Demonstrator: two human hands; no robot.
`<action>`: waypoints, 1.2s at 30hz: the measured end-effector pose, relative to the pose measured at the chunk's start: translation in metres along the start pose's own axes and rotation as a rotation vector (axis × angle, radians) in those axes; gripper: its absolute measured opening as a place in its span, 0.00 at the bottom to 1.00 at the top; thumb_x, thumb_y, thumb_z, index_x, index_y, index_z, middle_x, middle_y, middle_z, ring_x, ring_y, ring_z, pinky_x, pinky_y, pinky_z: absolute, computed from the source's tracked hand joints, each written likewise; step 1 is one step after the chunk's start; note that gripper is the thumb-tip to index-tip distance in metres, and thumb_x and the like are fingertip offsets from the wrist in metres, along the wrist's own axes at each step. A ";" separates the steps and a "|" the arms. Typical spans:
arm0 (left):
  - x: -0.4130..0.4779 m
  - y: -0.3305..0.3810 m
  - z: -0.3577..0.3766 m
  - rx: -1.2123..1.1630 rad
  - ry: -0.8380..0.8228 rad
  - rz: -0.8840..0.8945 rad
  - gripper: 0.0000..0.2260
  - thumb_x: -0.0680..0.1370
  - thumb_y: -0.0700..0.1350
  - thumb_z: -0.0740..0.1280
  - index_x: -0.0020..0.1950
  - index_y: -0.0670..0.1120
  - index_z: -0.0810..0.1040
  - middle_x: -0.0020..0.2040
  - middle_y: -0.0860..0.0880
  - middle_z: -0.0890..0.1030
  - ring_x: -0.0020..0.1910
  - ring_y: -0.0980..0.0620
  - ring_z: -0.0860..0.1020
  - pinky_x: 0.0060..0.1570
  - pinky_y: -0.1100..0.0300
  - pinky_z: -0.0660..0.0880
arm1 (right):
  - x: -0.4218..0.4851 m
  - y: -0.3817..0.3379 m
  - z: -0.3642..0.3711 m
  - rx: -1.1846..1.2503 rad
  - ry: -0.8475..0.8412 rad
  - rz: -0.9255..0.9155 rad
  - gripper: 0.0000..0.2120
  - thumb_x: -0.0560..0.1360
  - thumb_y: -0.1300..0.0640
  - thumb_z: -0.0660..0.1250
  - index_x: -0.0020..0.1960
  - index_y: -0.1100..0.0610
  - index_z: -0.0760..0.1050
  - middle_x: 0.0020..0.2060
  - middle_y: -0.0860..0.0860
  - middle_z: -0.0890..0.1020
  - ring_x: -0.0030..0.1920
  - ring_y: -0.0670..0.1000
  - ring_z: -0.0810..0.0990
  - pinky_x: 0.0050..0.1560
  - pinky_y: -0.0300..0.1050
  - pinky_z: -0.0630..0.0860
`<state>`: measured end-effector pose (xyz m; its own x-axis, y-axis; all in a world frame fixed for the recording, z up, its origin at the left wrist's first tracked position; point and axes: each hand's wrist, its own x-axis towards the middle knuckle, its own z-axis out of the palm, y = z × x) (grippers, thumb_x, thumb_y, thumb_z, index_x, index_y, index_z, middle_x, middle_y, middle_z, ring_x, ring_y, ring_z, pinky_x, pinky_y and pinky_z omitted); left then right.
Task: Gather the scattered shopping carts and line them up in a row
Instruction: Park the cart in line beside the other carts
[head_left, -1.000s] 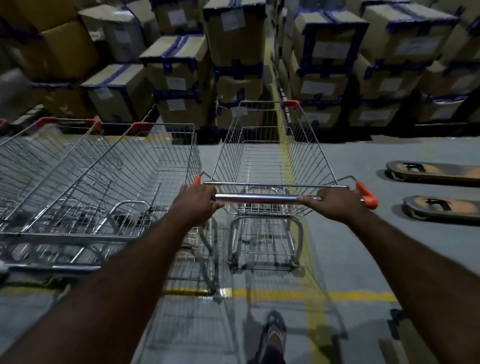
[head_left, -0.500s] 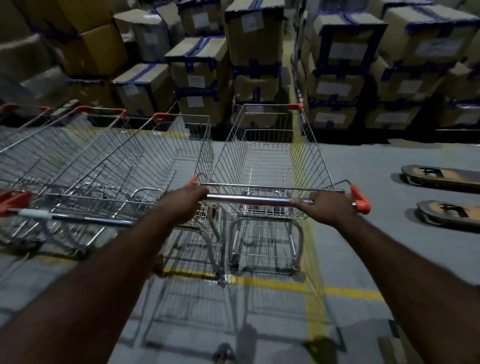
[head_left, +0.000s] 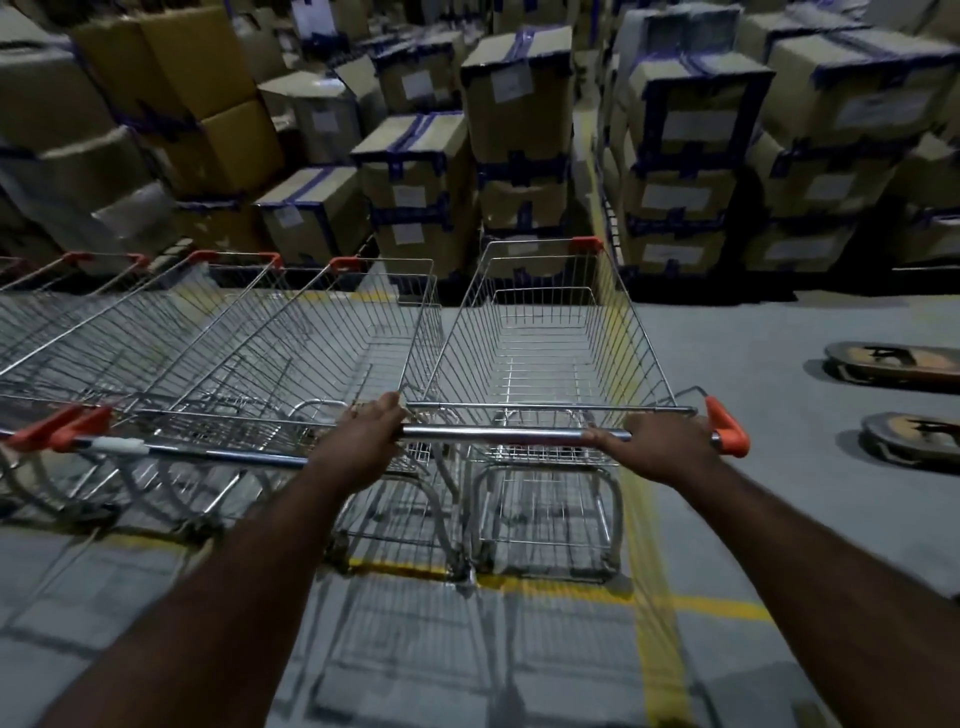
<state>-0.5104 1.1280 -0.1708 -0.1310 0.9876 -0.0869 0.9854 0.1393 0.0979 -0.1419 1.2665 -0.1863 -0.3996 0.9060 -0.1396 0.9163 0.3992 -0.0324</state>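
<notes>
Cart brought in level with the row, both hands closed on the handle bar.

Left hand (head_left: 363, 441) wrapped around the left end of the handle bar (head_left: 498, 434), right hand (head_left: 662, 447) wrapped around the right end, just beside the orange end cap (head_left: 727, 426). Compared with a second ago: more of the parked carts (head_left: 218, 358) now in view on the left, and the pushed cart (head_left: 540, 338) sitting just beside the nearest one, basket walls nearly touching, handles almost on one line. Front of the basket close to the stacked cardboard boxes (head_left: 519, 156), rear wheels on the yellow floor line (head_left: 722, 608). Probably placed, only a small straightening left before release. Pallet jack forks (head_left: 893, 361) well apart on the right.
</notes>
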 end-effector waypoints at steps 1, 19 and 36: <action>-0.002 -0.001 0.001 -0.025 0.005 -0.006 0.25 0.80 0.46 0.67 0.76 0.48 0.66 0.82 0.49 0.55 0.75 0.42 0.65 0.72 0.46 0.66 | 0.000 0.002 0.002 0.001 0.001 -0.003 0.45 0.65 0.16 0.36 0.43 0.49 0.76 0.40 0.48 0.81 0.46 0.52 0.80 0.63 0.62 0.67; -0.041 -0.004 0.006 -0.059 0.109 0.034 0.33 0.80 0.46 0.67 0.81 0.50 0.54 0.81 0.51 0.57 0.79 0.47 0.58 0.76 0.51 0.53 | -0.039 -0.005 -0.010 0.032 -0.023 0.001 0.48 0.52 0.13 0.27 0.35 0.48 0.69 0.38 0.47 0.77 0.43 0.51 0.76 0.62 0.58 0.71; -0.058 -0.013 -0.001 -0.079 0.105 0.125 0.27 0.79 0.42 0.69 0.77 0.50 0.66 0.80 0.52 0.58 0.79 0.49 0.58 0.74 0.53 0.58 | -0.057 -0.007 -0.006 0.053 -0.058 0.006 0.47 0.55 0.13 0.29 0.38 0.47 0.70 0.40 0.46 0.78 0.46 0.50 0.78 0.62 0.58 0.73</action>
<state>-0.5160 1.0692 -0.1662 -0.0228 0.9992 0.0342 0.9836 0.0163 0.1798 -0.1257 1.2129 -0.1725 -0.3937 0.8978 -0.1973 0.9192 0.3847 -0.0835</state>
